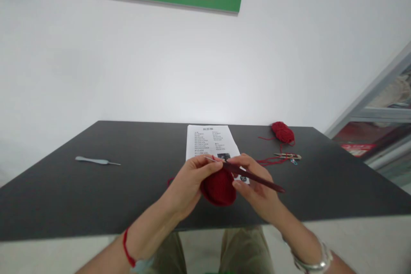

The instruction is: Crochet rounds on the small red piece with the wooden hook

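A rounded piece of red crochet work (219,188) hangs just above the front middle of the table. My left hand (196,176) pinches its upper left edge between thumb and fingers. A crochet hook with a dark red handle (257,179) slants down to the right, its thin metal tip at the upper edge of the work by my left fingertips. Closed around the hook is my right hand (257,184), its thumb close to the right side of the work. My fingers hide part of the stitches.
Printed sheets (208,140) lie behind my hands on the black table (144,188). A pale grey-blue crochet hook (96,161) is on the left. At the right sit a red yarn ball (282,132), loose yarn strands and a small tool (289,156) with a blue clip.
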Motion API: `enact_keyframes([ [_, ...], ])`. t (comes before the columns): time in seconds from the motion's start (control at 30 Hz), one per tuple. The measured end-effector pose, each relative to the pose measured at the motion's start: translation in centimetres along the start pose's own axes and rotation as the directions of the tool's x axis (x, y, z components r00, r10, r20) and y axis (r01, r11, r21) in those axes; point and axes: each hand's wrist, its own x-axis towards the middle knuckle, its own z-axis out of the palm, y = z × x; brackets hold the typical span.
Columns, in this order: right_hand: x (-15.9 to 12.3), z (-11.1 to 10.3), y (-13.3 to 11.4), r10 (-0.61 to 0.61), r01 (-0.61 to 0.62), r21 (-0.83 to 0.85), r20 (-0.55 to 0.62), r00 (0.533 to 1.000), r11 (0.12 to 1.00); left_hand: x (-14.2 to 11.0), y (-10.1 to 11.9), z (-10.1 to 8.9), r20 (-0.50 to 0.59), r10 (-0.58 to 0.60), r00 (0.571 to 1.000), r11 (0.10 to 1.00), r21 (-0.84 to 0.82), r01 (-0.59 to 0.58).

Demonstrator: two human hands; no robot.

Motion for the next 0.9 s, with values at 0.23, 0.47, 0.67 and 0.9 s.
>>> enact_keyframes([
  [0.23,-2.5,3.2,0.4,0.264,-0.177,0.399,-0.175,0.949,0.9,-2.4,-2.4,-1.1,-0.031,-0.086,0.996,0.996,0.015,0.087],
  [0.47,-3.2,2.4,-0.5,0.32,-0.281,0.256,-0.126,0.939,0.925,-3.3,-3.1,-1.5,-0.117,-0.003,0.993,0.982,0.187,0.026],
  [0.67,-3.8,3.0,-0.9,0.473,-0.385,0.483,-0.069,0.878,0.786,-2.9,-3.9,-1.2,-0.116,0.001,0.993,0.987,0.157,0.017],
  [0.9,-4.2,3.8,-0.1,0.477,-0.263,0.695,-0.129,0.87,0.669,-2.8,-4.2,-1.6,-0.085,-0.034,0.996,0.998,0.048,0.038],
])
